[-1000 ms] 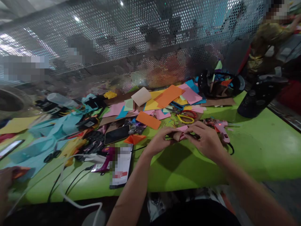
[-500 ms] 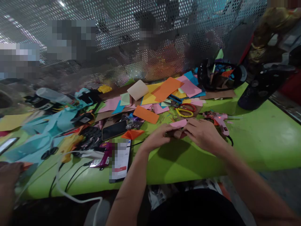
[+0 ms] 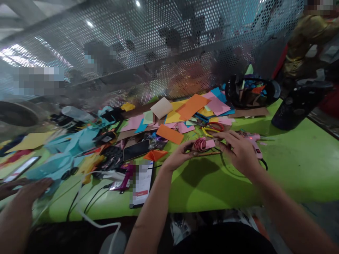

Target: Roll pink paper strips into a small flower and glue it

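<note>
My left hand (image 3: 180,154) is closed on a pink rolled paper piece (image 3: 200,144), coiled in layers like a flower, with a flat pink end sticking out to the right. Just under the coil a thin brown strip (image 3: 210,153) reaches rightward; what it is made of I cannot tell. Close by on the right, my right hand (image 3: 239,150) has its fingers bent and apart, near the free pink end; nothing shows between them. A pink glue gun (image 3: 254,143) with a red light lies behind that hand. Scissors with red and yellow handles (image 3: 212,128) rest beyond both hands.
Coloured paper sheets (image 3: 193,106) pile along the back. A black bin of scraps (image 3: 251,91) and a dark tumbler (image 3: 288,106) stand at the right. Phones (image 3: 136,150), cables and teal paper (image 3: 63,151) cover the left side, where another person's hand (image 3: 34,190) works.
My right hand has moved off the paper, its fingers spreading. The pink coil in my left hand has turned into view. The other person's hand has shifted rightward into fuller view.
</note>
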`<control>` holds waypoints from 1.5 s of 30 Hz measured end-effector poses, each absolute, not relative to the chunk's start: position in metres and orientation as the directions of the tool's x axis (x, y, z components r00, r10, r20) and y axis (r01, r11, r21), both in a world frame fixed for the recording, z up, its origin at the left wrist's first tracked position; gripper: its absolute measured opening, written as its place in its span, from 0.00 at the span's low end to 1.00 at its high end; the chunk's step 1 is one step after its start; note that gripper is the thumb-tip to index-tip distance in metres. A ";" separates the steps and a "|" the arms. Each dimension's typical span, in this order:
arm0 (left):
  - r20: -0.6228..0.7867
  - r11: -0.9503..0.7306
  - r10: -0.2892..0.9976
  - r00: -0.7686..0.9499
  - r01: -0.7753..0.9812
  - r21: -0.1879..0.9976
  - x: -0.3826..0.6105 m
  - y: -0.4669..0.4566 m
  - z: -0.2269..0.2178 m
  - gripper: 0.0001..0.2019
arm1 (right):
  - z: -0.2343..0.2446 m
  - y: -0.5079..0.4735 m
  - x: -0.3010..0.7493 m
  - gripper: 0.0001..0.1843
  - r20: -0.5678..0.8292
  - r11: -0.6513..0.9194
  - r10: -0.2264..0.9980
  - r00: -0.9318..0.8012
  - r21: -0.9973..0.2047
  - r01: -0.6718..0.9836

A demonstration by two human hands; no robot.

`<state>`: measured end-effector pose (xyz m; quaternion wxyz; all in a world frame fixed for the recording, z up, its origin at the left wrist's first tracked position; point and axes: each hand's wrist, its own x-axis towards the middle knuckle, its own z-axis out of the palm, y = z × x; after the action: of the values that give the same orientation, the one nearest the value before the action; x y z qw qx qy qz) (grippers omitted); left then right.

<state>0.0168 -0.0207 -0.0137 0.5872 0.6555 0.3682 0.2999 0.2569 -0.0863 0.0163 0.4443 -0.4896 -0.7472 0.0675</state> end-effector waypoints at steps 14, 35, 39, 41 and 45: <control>0.014 0.033 0.913 0.408 -0.107 0.994 0.027 -0.022 -0.011 0.26 | 0.008 -0.085 0.254 0.10 0.610 0.547 0.777 -0.156 -0.530 0.648; 0.081 0.001 0.976 0.204 -0.372 0.928 0.029 -0.013 -0.018 0.25 | 0.004 -0.084 0.255 0.11 0.570 0.531 0.797 -0.200 -0.506 0.680; 0.092 -0.005 0.969 0.230 -0.353 0.936 0.029 -0.015 -0.016 0.22 | 0.002 -0.084 0.256 0.11 0.570 0.529 0.798 -0.197 -0.504 0.683; 0.110 -0.029 0.967 0.231 -0.329 0.944 0.029 -0.015 -0.018 0.21 | 0.001 -0.084 0.256 0.11 0.568 0.527 0.800 -0.195 -0.508 0.681; 0.157 -0.094 0.968 0.195 -0.295 0.951 0.029 -0.012 -0.022 0.20 | 0.001 -0.084 0.255 0.11 0.557 0.520 0.807 -0.195 -0.516 0.680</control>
<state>0.0286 -0.0116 -0.0225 0.5848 0.5056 0.3329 0.5399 0.2549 -0.0842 0.0010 0.4107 -0.4835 -0.7691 0.0775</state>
